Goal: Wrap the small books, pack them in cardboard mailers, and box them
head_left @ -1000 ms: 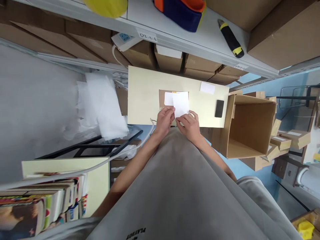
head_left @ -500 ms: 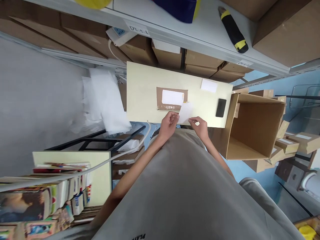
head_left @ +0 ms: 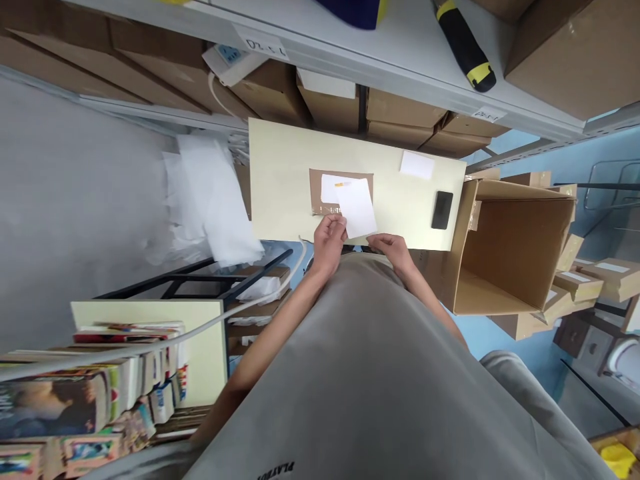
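Observation:
My left hand [head_left: 329,247] pinches the lower left corner of a white paper sheet [head_left: 358,210], which has a small orange mark at its top edge. This sheet overlaps a flat brown parcel [head_left: 317,193] bearing a white label [head_left: 327,189], partly covered. Beside the sheet's lower right corner is my right hand [head_left: 391,249], its fingertips pressed together; whether they grip anything is too small to make out. Under the parcel is a cream tabletop [head_left: 280,180].
A white slip [head_left: 417,165] and a black phone [head_left: 442,210] lie to the right on the tabletop. An open cardboard box [head_left: 515,247] stands beyond. Above is a shelf with a black-and-yellow tool [head_left: 465,47]. A white cable [head_left: 200,328] crosses at left above books [head_left: 125,380].
The white sheet has shifted left and now overlaps the parcel and its label. Both hands have moved slightly left, the right hand's fingers drawing closer together.

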`<state>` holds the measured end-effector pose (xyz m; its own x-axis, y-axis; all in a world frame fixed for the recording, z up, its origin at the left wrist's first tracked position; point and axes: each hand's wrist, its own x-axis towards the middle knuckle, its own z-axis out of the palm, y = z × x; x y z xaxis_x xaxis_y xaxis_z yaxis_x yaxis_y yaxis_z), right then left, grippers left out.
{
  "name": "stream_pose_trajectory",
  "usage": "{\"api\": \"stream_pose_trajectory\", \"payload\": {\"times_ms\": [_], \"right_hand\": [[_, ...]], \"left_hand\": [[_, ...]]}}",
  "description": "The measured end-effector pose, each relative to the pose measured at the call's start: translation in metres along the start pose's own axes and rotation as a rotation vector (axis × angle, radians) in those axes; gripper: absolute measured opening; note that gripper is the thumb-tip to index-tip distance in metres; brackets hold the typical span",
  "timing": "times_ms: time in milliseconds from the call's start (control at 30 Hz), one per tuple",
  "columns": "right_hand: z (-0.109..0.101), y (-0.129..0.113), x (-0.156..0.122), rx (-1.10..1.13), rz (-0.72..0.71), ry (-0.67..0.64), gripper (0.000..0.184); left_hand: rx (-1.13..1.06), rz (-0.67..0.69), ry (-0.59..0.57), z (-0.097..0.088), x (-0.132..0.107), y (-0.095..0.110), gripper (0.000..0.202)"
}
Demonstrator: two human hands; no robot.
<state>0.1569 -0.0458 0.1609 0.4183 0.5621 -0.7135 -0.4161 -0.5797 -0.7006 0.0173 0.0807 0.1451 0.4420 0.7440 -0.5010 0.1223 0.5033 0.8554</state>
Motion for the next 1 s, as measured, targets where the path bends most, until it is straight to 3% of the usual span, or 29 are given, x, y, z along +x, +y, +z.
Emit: {"api": "stream_pose_trajectory", "payload": {"times_ms": [100, 233, 500, 667, 767, 867, 1000], "right_hand": [[0.011, -0.004, 0.000, 0.100, 0.022, -0.019, 0.032], [0.020, -0.008, 0.004, 0.188, 0.024, -0.025, 0.030], [0.026, -0.011, -0.002, 0.244, 0.012, -0.012, 0.034], [0.030, -0.011, 0.000, 0.174, -0.062, 0.112, 0.046], [0.025, -0.014, -0.002, -0.071, -0.256, 0.223, 0.042], [0.013, -0.018, -0.008, -0.530, -0.600, 0.312, 0.030], [-0.002, -0.020, -0.017, -1.003, -0.947, 0.271, 0.023]], "left_hand": [[-0.225, 0.019, 0.066, 0.002, 0.001, -0.004, 0.057], [-0.340, 0.027, 0.075, 0.006, -0.002, -0.005, 0.058], [-0.350, 0.038, 0.098, 0.001, 0.002, -0.007, 0.051], [-0.292, 0.035, 0.075, -0.001, 0.002, -0.012, 0.051], [-0.190, 0.025, 0.060, -0.005, 0.005, -0.018, 0.051], [-0.085, 0.006, 0.105, -0.015, 0.014, -0.026, 0.054], [0.073, 0.173, 0.128, -0.032, 0.030, -0.025, 0.063]]}}
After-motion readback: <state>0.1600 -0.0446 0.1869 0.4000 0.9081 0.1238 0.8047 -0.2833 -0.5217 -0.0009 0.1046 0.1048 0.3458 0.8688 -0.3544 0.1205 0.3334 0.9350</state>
